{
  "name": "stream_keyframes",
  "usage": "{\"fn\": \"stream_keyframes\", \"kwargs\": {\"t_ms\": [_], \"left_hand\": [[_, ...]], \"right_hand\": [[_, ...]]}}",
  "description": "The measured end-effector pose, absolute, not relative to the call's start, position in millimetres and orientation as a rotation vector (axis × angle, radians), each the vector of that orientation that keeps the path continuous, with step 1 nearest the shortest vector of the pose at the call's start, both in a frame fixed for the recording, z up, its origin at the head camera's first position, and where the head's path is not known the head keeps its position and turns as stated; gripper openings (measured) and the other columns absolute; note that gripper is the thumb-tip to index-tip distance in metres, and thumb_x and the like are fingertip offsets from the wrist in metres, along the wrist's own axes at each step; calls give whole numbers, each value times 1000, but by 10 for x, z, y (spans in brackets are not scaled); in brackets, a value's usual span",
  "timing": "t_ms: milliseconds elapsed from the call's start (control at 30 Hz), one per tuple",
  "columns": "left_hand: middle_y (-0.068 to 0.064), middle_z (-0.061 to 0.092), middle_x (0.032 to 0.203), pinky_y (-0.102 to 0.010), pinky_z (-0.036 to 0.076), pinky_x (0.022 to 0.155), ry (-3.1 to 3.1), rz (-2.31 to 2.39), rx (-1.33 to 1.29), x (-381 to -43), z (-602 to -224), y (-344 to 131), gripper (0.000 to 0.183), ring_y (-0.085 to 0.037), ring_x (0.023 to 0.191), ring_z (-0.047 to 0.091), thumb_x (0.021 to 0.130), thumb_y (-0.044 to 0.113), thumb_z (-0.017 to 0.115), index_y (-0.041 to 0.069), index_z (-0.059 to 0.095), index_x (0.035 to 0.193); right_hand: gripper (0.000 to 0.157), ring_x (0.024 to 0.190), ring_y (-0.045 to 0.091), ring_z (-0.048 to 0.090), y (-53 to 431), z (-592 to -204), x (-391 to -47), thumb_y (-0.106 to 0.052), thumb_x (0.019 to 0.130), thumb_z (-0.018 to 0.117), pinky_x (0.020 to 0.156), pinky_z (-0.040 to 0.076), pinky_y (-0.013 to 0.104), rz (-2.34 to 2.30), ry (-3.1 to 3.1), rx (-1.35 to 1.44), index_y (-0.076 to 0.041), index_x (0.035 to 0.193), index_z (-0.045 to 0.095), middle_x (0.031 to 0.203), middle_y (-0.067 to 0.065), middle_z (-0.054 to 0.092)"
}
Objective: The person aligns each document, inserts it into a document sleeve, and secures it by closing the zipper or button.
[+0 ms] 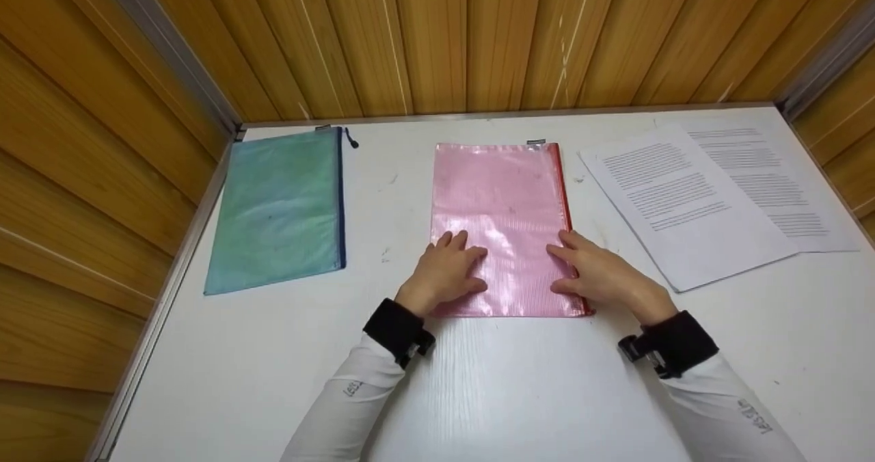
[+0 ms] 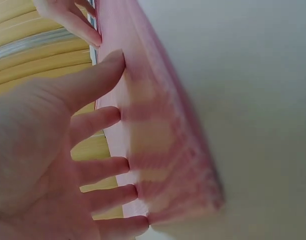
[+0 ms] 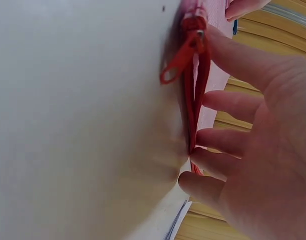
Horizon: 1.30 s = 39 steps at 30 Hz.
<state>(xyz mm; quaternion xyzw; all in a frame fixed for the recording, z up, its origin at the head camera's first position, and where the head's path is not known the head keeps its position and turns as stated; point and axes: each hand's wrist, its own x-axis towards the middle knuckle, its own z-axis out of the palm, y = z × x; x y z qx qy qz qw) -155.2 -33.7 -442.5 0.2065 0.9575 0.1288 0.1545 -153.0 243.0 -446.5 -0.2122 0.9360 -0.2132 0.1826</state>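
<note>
A pink zip document pouch [image 1: 502,188] lies flat on the white table, its red zipper [image 1: 562,188] running down the right side. My left hand [image 1: 444,270] rests fingertips on the pouch's lower left part, fingers spread. On the zipper edge at the lower right lies my right hand [image 1: 601,274], its fingers also spread and touching the pouch. In the right wrist view the red zipper pull [image 3: 180,62] sits at the near end, close to the thumb, and the zipper's two bands stand slightly apart there.
A green zip pouch [image 1: 280,209] with a dark blue zipper lies at the left of the table [image 1: 171,380]. To the right, printed sheets [image 1: 704,223] overlap one another. Wood-patterned panels [image 1: 437,45] wall in the table's back and sides.
</note>
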Motion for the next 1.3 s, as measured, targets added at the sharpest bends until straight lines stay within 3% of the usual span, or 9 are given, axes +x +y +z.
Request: {"fn": "stream_keyframes", "kwargs": {"t_ms": [500, 700, 933, 1167, 1300], "left_hand": [[-16, 46, 151, -63, 39, 110, 2759, 410, 546, -1653, -4445, -424, 57, -41, 143, 38, 84, 40, 75, 21, 60, 136], [-16, 43, 153, -62, 38, 111, 2767, 385, 538, -1642, -4435, -428, 57, -41, 144, 37, 85, 41, 74, 22, 60, 136], [-16, 43, 153, -61, 38, 112, 2769, 390, 538, -1638, -4409, -417, 57, -40, 144, 37, 85, 42, 74, 22, 59, 136], [-16, 42, 154, -60, 37, 113, 2767, 380, 531, -1648, -4428, -421, 57, -39, 145, 37, 85, 43, 74, 23, 59, 137], [-16, 42, 155, -61, 36, 113, 2761, 384, 532, -1658, -4431, -427, 58, -39, 145, 36, 86, 43, 73, 23, 58, 138]], "right_hand": [[68, 147, 48, 28, 2342, -4514, -1641, -25, 89, 72, 116, 32, 59, -672, 2619, -601, 0, 147, 45, 160, 28, 25], [65, 143, 49, 35, 2434, -4529, -1695, -30, 90, 71, 115, 33, 59, -714, 2654, -609, -1, 144, 49, 156, 29, 34], [61, 138, 52, 38, 2835, -4430, -1807, -33, 98, 61, 115, 28, 64, -785, 2782, -422, 1, 145, 45, 149, 33, 42], [78, 136, 60, 29, 3384, -4375, -1877, -43, 101, 52, 113, 24, 68, -722, 2852, -176, 14, 148, 27, 147, 43, 31], [84, 130, 65, 28, 3717, -4404, -1890, -47, 102, 48, 109, 25, 71, -599, 2899, -72, 24, 142, 26, 143, 49, 28]]}}
